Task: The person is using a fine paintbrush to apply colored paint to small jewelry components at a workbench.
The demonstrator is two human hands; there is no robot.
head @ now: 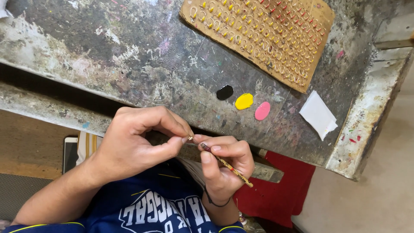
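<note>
At the left, the left hand pinches a tiny golden hook between thumb and forefinger, closed on it just in front of the tabletop edge. I judge the hook very light, stiff and thin, easy to drop, so it is best held by its bend, leaving the eye free. At three o'clock from it, the right hand is clamped on a thin stick like a pen, tip touching the hook. Toward one o'clock lie black, yellow and pink paint blobs. Beyond, a cardboard sheet carries rows of painted hooks, and a white folded paper lies at right.
</note>
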